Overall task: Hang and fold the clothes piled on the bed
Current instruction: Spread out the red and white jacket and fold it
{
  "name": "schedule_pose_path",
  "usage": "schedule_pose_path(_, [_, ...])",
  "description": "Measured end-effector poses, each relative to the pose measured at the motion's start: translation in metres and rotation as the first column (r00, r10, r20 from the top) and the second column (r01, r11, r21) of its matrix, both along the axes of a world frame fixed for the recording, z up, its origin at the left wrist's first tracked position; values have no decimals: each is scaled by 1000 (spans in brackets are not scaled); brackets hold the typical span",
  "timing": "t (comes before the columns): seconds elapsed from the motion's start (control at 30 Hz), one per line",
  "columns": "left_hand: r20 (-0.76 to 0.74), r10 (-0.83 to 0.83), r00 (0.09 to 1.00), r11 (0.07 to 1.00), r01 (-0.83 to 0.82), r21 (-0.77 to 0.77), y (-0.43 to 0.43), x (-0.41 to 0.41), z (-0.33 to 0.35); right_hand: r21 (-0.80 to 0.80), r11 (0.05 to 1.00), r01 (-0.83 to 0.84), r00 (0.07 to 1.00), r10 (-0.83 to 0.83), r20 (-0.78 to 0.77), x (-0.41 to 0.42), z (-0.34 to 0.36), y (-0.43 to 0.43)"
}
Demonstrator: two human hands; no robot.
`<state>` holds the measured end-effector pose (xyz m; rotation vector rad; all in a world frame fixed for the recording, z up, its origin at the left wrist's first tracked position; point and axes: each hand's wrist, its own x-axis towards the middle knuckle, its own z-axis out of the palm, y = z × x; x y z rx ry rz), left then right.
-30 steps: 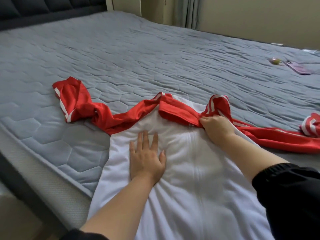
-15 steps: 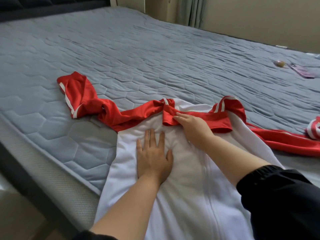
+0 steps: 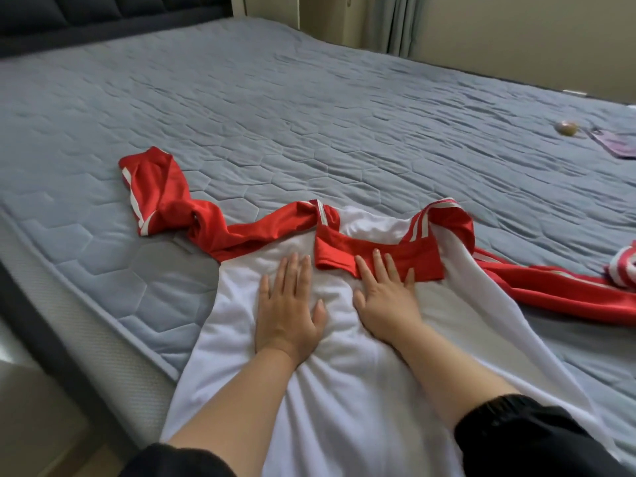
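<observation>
Smoothing now: right hand (image 3: 385, 297) has let go of the red collar (image 3: 378, 258) it was tugging and lies spread flat beside the left hand (image 3: 287, 304), also spread, on the white jacket (image 3: 344, 390) at the bed (image 3: 309, 115) edge. Sleeves trail toward 10 and 3 o'clock, unfolded; folding probably starts next.

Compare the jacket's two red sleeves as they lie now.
The left sleeve is bunched and twisted near the mattress edge, its cuff end turned away from the person; the right sleeve runs out long and mostly straight toward the frame's right side. Both are red with white stripes and lie untouched by the hands.
</observation>
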<state>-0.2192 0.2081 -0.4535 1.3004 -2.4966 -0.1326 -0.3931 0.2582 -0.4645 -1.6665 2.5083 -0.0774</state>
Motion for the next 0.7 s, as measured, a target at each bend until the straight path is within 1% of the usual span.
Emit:
schedule_pose_path(0.1, [-31,-24,999,1000,24,-13,4,-2,5,18,1000,-25,999,25,22,-2,2,-2])
schedule_pose_path(0.2, [-29,-60,998,998,60,-2,7,4,7,24,997,-70,995,68,71,-3,3,5])
schedule_pose_path(0.3, [-92,-83,992,997,82,-16,5,5,10,-3,996,-91,986,91,138,-7,3,8])
schedule_pose_path(0.33, [-129,-99,987,995,96,-27,4,2,13,-37,995,-90,981,95,167,-9,2,9])
schedule_pose_path(0.4, [-195,-160,968,985,144,-91,-2,-5,23,-176,983,-55,966,98,241,-7,1,13])
schedule_pose_path(0.47, [-206,-237,949,959,195,-205,-7,-18,33,-373,925,70,953,48,298,-6,1,21])
schedule_pose_path(0.5, [-188,-263,946,944,212,-252,-13,-28,40,-452,881,141,959,-7,284,-6,0,25])
schedule_pose_path(0.53, [-146,-289,946,929,241,-281,-20,-42,47,-494,848,194,967,-80,242,-5,-1,27])
schedule_pose_path(0.57, [-66,-313,947,917,284,-280,-27,-59,54,-495,839,223,971,-149,185,-6,-2,29])
schedule_pose_path(0.63, [159,-314,936,920,342,-193,-42,-92,59,-436,861,262,965,-239,108,-8,-4,26])
schedule_pose_path(0.67, [234,-273,933,944,306,-123,-49,-101,52,-405,868,287,958,-270,99,-9,-4,24])
schedule_pose_path(0.7, [283,-206,937,973,227,-44,-55,-103,40,-374,869,324,946,-309,101,-10,-5,23])
